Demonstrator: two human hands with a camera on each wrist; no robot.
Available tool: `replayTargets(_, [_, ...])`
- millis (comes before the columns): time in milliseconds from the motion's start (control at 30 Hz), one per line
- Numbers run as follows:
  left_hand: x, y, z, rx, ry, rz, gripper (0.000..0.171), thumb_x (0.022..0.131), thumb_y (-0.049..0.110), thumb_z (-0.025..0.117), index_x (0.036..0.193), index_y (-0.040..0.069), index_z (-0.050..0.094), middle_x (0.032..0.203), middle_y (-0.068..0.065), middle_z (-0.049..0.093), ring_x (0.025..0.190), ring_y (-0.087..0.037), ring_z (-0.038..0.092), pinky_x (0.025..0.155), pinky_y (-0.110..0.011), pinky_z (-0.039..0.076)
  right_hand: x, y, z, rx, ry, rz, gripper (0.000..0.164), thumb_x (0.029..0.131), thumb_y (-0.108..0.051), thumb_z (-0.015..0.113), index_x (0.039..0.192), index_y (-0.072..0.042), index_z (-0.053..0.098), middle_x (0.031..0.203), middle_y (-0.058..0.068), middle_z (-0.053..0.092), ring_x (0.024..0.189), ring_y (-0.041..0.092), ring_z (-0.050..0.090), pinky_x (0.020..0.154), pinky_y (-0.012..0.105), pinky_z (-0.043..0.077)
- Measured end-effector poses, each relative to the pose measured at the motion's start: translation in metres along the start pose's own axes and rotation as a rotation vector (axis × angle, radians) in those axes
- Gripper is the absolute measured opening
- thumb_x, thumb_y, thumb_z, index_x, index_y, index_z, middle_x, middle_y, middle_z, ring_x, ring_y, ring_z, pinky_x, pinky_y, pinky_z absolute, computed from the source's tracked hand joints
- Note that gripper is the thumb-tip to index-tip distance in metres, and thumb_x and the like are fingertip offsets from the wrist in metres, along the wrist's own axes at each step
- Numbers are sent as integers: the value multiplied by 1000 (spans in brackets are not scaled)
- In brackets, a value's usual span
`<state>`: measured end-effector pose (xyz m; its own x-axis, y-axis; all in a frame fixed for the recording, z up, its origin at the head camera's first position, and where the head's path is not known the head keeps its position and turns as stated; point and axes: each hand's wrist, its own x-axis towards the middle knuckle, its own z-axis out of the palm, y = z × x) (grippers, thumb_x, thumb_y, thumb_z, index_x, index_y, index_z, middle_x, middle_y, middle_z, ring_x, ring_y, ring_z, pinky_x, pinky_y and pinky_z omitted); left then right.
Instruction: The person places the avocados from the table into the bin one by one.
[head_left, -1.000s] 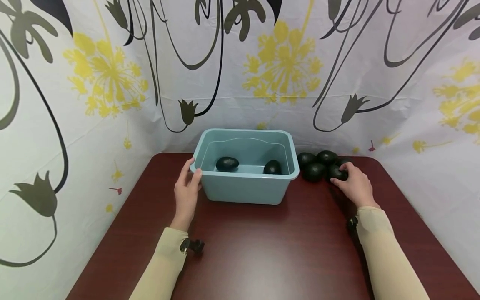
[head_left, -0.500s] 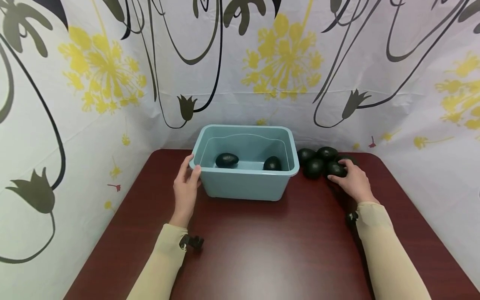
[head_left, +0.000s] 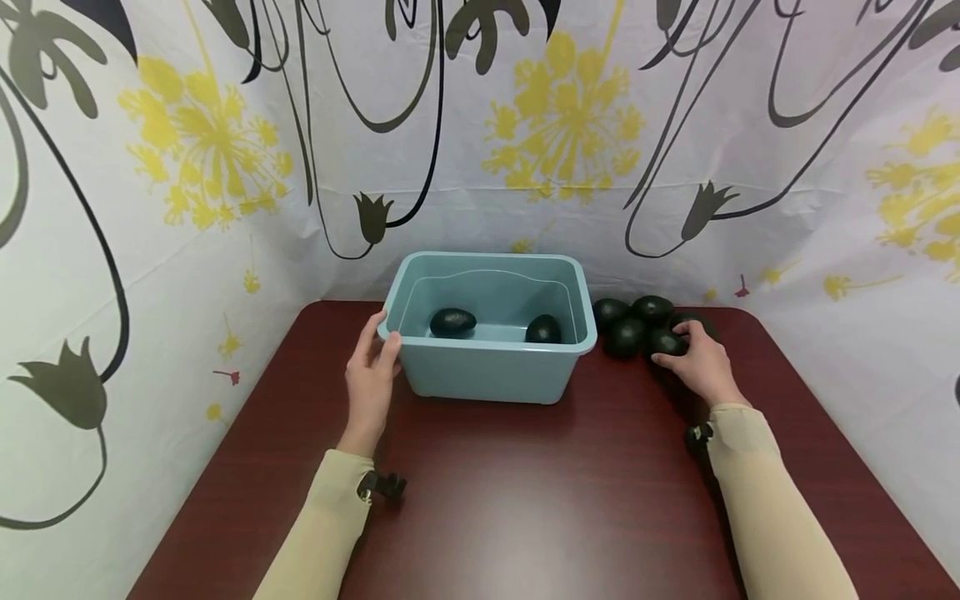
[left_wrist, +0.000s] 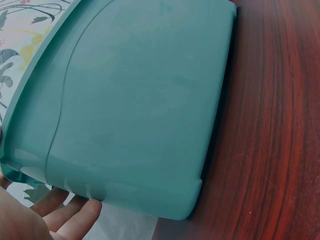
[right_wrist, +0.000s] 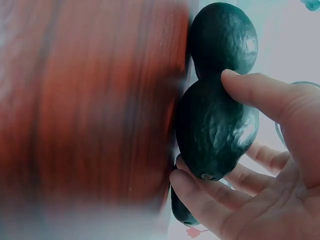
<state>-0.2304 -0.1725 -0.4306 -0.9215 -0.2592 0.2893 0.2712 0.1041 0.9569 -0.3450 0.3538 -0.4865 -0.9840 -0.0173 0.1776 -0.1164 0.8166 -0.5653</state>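
Note:
A light blue plastic tub (head_left: 483,373) stands at the back middle of the table. Two dark green avocados lie in it, one at the left (head_left: 452,322) and one at the right (head_left: 543,329). My left hand (head_left: 367,383) holds the tub's front left corner, its fingers (left_wrist: 85,217) against the outer wall in the left wrist view. Right of the tub, my right hand (head_left: 707,367) grips an avocado (right_wrist: 215,130) between thumb and fingers, at the front of a cluster. Several more avocados (head_left: 625,337) lie against it; one behind the hand (head_left: 693,319) is partly hidden.
The dark red wooden table (head_left: 517,492) reaches forward to a white cloth (head_left: 465,167) printed with flowers, which hangs close behind the tub and along both sides. A small black wrist camera (head_left: 382,486) sits on the left sleeve.
The gripped avocado has shifted slightly left and toward its neighbour, the right hand moving with it. The left hand and the tub stay in place; the head view has tilted slightly.

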Motion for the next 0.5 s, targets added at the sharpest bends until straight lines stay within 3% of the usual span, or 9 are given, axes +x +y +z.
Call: replayTargets(500, [1,-1,-3,-19,-15,-7,55,99,37,65,151,28,47,148,-14,49,123,-26,56,97,-51,49,-6,-4,-3,30,-4,0,70,90,-47,74,138,-5,46,136,31,50,118,51,48,90,66,42])
